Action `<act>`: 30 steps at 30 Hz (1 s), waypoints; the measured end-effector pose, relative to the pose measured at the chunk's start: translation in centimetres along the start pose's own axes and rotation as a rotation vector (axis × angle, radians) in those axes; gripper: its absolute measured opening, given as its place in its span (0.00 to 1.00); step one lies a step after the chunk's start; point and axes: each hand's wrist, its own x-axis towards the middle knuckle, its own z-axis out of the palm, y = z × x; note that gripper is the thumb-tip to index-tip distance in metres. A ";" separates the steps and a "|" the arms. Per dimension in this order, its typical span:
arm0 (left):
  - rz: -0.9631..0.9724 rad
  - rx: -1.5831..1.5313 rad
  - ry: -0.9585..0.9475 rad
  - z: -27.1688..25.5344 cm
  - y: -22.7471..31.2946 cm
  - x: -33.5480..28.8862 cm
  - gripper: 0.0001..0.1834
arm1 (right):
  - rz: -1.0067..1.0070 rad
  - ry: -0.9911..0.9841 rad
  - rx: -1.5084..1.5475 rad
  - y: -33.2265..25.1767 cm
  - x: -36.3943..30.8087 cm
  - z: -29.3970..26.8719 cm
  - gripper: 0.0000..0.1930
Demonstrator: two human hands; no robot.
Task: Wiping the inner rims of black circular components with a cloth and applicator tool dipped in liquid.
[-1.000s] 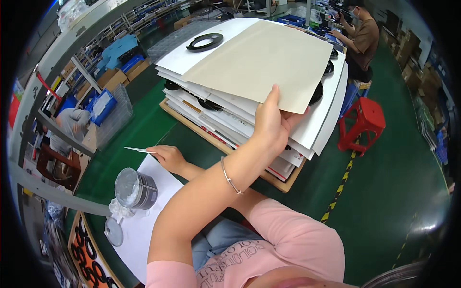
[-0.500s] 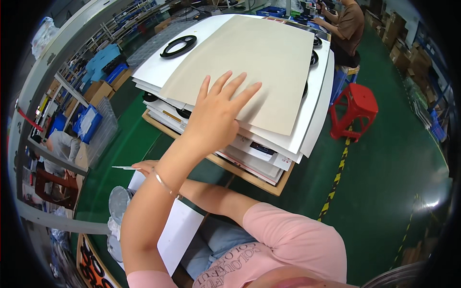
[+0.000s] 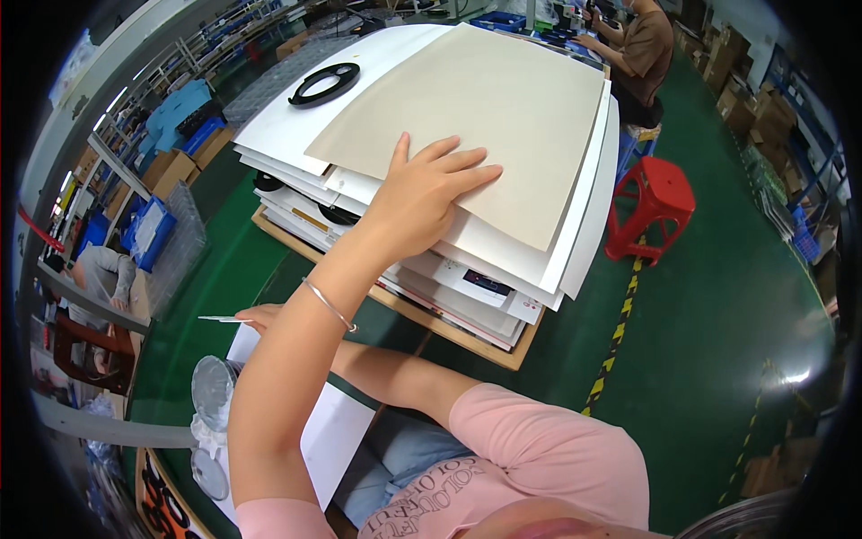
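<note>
My left hand (image 3: 415, 199) rests palm down on a beige sheet (image 3: 485, 99), its fingers spread near the sheet's front edge. Its thumb is hidden. The sheet lies slightly askew on a tall stack of white sheets (image 3: 265, 117). My right arm crosses beneath the left one. Partly hidden behind the left forearm, my right hand (image 3: 258, 316) pinches a thin, flat white piece (image 3: 218, 318), seen nearly edge-on. Below it are a white sheet (image 3: 337, 436) beside my lap and round clear plastic pieces (image 3: 214, 393).
A black ring (image 3: 324, 84) lies on the stack's left side. The stack stands on a wooden board (image 3: 449, 340). A red stool (image 3: 651, 211) is to the right, near a seated person (image 3: 642, 54). Grey metal framing (image 3: 117, 436) runs along the left.
The beige sheet has slid right and turned slightly on the stack under my left hand. The left fingers have drawn closer together. My right hand still holds the thin piece.
</note>
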 end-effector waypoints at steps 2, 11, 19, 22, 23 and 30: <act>0.001 0.003 0.000 0.3 0.3 0.9 0.28 | -0.192 -0.024 -0.139 1.5 0.6 -1.4 0.14; 0.024 0.017 -0.175 -0.3 0.2 1.1 0.30 | -0.222 -0.071 -0.268 1.8 0.4 -1.5 0.18; 0.014 0.168 -0.087 -2.0 -0.6 -2.9 0.36 | -0.332 -0.059 -0.436 3.1 1.9 -0.3 0.14; 0.142 0.090 0.012 -3.6 1.9 -6.2 0.30 | -0.697 0.360 -1.092 4.8 4.2 -0.8 0.07; 0.172 0.062 0.025 -4.5 3.5 -8.1 0.26 | -0.880 0.434 -1.207 5.8 5.0 -1.3 0.06; 0.041 -0.004 0.212 -8.6 10.1 -27.0 0.16 | -0.729 0.513 -1.056 6.3 4.9 -5.2 0.10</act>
